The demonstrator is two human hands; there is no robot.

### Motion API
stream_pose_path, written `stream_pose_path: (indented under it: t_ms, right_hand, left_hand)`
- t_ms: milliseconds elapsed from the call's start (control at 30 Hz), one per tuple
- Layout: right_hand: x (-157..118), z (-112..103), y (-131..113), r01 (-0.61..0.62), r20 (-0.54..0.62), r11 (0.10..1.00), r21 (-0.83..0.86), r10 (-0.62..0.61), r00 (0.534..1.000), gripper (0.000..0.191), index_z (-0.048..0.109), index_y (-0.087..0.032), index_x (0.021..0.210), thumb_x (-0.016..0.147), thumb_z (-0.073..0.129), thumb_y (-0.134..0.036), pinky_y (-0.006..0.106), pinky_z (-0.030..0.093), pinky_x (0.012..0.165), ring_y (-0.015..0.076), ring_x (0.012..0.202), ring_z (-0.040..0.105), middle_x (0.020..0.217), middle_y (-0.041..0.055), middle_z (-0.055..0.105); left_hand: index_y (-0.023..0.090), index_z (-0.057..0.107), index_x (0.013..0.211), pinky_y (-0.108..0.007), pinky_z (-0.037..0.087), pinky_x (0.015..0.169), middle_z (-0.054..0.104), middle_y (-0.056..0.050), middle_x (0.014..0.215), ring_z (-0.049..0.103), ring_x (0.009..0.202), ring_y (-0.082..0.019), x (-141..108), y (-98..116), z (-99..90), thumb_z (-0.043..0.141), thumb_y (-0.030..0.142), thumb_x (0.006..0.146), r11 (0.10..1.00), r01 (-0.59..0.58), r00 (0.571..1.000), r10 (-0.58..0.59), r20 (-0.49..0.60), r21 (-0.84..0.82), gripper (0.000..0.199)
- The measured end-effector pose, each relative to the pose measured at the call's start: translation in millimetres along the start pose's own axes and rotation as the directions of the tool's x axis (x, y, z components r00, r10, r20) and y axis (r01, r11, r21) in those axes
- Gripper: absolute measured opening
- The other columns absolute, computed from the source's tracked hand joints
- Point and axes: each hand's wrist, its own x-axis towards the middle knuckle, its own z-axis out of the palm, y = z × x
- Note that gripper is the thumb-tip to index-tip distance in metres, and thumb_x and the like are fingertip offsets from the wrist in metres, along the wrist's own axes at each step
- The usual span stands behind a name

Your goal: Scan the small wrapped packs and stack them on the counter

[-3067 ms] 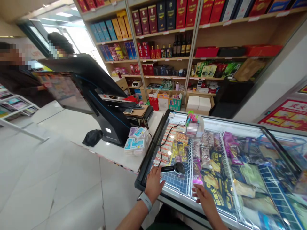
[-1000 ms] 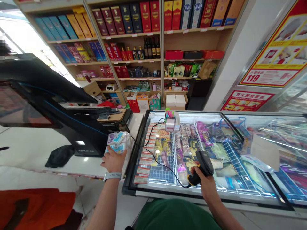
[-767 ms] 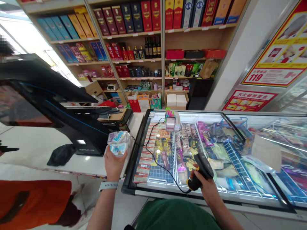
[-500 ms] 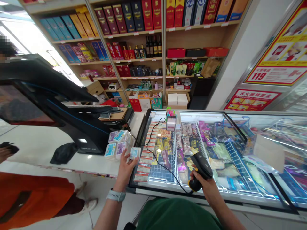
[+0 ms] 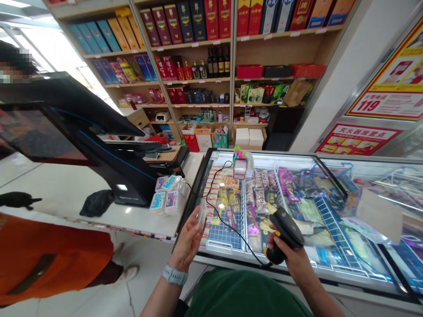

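My left hand [image 5: 189, 237] is closed around a small clear plastic box [image 5: 202, 214], turned edge-on over the left end of the glass-topped freezer [image 5: 224, 253]. Its contents cannot be made out. To the left, several similar boxes with purple and blue labels [image 5: 171, 200] stand stacked on the white counter [image 5: 142, 222]. A black barcode scanner [image 5: 287, 226] with a yellow part at its handle is in my right hand [image 5: 291, 253], fingers wrapped round the grip. Its black cable [image 5: 228, 226] runs across the glass towards the counter.
A black checkout terminal [image 5: 128, 180] and a crumpled black bag [image 5: 97, 203] stand on the counter. At the left is a person in an orange garment [image 5: 56, 259]. A plastic container [image 5: 240, 167] sits on the freezer's far edge. Shelves of boxes and bottles [image 5: 218, 64] line the back.
My left hand has lifted the small box away from the stack and moved right, turning it edge-on. My right hand still holds the barcode scanner. The view has shifted slightly.
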Motion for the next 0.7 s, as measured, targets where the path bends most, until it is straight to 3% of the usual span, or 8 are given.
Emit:
stream_pose_path:
  t_ms: [167,267,400,600,700]
  right_hand:
    - [-6.0,-4.5,-11.5,0.005,0.053,0.997,-0.079,-0.001,0.999,0.038,0.068,-0.015,0.076,0.072,0.072,-0.052,0.033,0.05,0.064,0.0163,0.063,0.056,0.07,0.0048,0.064]
    - [-8.3,-7.1,-15.6,0.023,0.07,0.993,-0.118,-0.014,0.997,0.037,0.068,-0.015,0.076,0.073,0.071,-0.052,0.033,0.051,0.064,0.0158,0.062,0.056,0.07,0.0049,0.064]
    - [-9.2,-11.8,-17.6,0.051,0.076,0.988,-0.149,-0.04,0.996,0.035,0.067,-0.016,0.08,0.075,0.07,-0.05,0.033,0.051,0.065,0.0152,0.061,0.056,0.073,0.0049,0.064]
    - [-8.4,-21.1,-22.0,0.063,0.065,0.974,-0.218,-0.05,0.997,0.039,0.068,-0.016,0.085,0.075,0.068,-0.053,0.035,0.051,0.064,0.0169,0.062,0.057,0.069,0.0051,0.064]
    - [-7.7,-24.5,-27.5,0.058,0.068,0.961,-0.272,-0.041,0.997,0.038,0.068,-0.016,0.079,0.075,0.067,-0.053,0.034,0.051,0.064,0.0176,0.062,0.058,0.065,0.0043,0.063]
  left_hand:
    - [0.028,0.038,0.144,-0.029,0.049,0.097,0.058,-0.009,0.132,0.061,0.113,-0.019,-5.4,-3.1,-4.0,0.072,0.014,0.075,0.998,0.052,0.999,-0.052,-0.002,0.04,0.078]
    - [0.035,0.032,0.145,-0.023,0.053,0.085,0.056,-0.007,0.133,0.064,0.105,-0.016,-7.1,-5.4,-4.1,0.072,0.013,0.073,0.993,0.069,0.997,-0.064,-0.05,0.101,0.085]
    - [0.042,0.024,0.147,-0.023,0.055,0.075,0.047,-0.008,0.143,0.063,0.106,-0.021,-8.7,-3.6,2.2,0.074,0.014,0.073,0.977,0.065,0.998,-0.06,-0.031,0.204,0.094]
    - [0.043,0.01,0.149,-0.029,0.054,0.079,0.039,-0.009,0.149,0.061,0.107,-0.021,-10.7,2.8,14.5,0.073,0.017,0.074,0.962,0.026,0.999,-0.032,0.019,0.273,0.102]
    - [0.038,0.013,0.15,-0.027,0.053,0.076,0.044,-0.011,0.145,0.062,0.102,-0.02,-9.2,0.8,13.8,0.073,0.018,0.073,0.956,0.021,1.0,-0.026,0.015,0.293,0.1]
